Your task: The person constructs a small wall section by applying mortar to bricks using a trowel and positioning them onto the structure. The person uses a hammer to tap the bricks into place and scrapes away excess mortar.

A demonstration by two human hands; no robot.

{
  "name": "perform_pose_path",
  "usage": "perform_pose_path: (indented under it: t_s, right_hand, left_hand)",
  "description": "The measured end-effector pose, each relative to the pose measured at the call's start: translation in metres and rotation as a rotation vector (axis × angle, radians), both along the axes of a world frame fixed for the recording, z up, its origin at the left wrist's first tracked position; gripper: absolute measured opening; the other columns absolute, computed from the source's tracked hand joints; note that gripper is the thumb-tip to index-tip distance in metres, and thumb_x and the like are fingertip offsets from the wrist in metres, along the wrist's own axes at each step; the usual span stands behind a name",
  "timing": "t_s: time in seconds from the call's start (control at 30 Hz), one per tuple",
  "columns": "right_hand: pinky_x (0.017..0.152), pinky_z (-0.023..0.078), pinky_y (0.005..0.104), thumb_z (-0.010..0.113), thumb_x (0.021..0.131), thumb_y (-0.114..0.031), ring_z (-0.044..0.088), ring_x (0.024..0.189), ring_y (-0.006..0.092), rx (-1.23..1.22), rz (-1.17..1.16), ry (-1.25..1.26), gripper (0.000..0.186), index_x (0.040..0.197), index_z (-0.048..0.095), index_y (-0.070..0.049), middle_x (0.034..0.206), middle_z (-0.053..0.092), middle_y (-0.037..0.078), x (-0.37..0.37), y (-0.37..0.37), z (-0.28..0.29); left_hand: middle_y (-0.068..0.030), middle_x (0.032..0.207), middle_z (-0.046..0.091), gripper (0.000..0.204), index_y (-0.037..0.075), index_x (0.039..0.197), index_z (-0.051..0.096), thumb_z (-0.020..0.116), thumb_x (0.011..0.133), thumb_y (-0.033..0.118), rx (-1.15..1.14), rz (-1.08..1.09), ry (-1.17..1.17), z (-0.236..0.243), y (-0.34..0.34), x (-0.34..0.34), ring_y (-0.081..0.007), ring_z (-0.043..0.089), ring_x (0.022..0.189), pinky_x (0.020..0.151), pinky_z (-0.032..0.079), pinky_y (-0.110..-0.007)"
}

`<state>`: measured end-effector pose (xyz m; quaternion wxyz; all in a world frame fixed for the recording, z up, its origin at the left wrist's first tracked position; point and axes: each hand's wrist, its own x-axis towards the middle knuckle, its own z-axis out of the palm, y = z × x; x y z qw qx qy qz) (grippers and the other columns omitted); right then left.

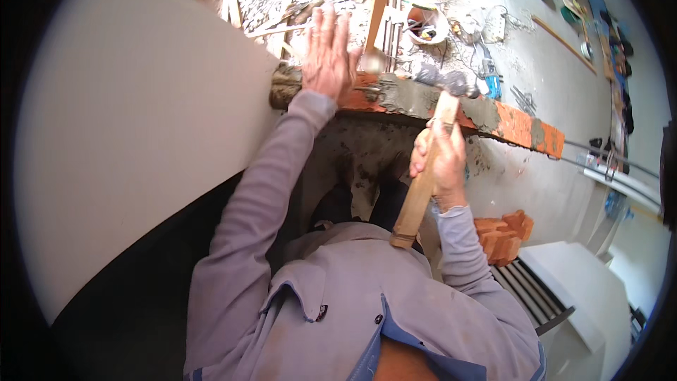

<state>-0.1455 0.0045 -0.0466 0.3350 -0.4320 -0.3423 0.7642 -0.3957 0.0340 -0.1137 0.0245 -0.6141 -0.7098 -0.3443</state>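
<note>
A hammer with a pale wooden handle is in my right hand, whose fingers wrap around the handle. Its blurred metal head is over the far side of a narrow beam of orange bricks and grey mortar, which runs across in front of me. Farther left, my left hand has its fingers stretched out and slightly apart, with nothing in them. It is at the beam's left end, beside a rough mortar-crusted block. Whether the palm presses on the beam is hidden.
A wooden post rises just beyond the beam. Past it are rubble, a white bucket with tools and a blue power tool. Steel rods stick out at the beam's right end. Stacked bricks are at right; a pale wall panel is at left.
</note>
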Motion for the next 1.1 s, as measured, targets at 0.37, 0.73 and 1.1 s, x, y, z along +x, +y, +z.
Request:
perform_pose_path:
  t_s: [0.37,0.73,1.1]
  right_hand:
    - [0.035,0.042,0.0278,0.047,0.103,-0.036,0.049,0.041,0.0114,0.005,-0.081,-0.023,0.03,0.102,0.041,-0.006,0.063,0.049,0.004,-0.02,-0.034,-0.056]
    - [0.036,0.043,0.0273,0.04,0.105,-0.03,0.048,0.04,0.012,0.105,-0.284,-0.02,0.024,0.1,0.038,-0.007,0.063,0.049,0.005,-0.017,-0.041,-0.061]
    - [0.036,0.043,0.0283,0.043,0.104,-0.034,0.049,0.04,0.0124,0.025,-0.029,-0.017,0.028,0.099,0.039,-0.006,0.061,0.049,0.005,-0.019,-0.041,-0.054]
  left_hand:
    - [-0.0106,0.164,0.004,0.07,0.013,0.156,0.015,0.041,0.099,0.045,-0.451,0.127,0.31,-0.025,0.024,0.01,-0.0338,-0.006,0.15,0.116,-0.007,-0.059]
    - [-0.013,0.163,0.004,0.067,0.014,0.156,0.016,0.037,0.1,0.045,-0.445,0.098,0.298,-0.028,0.022,0.007,-0.0362,-0.004,0.15,0.115,-0.004,-0.062]
    - [-0.01,0.163,0.007,0.068,0.017,0.156,0.017,0.038,0.099,0.047,-0.436,0.116,0.371,-0.035,0.021,-0.003,-0.0343,-0.002,0.15,0.116,-0.006,-0.061]
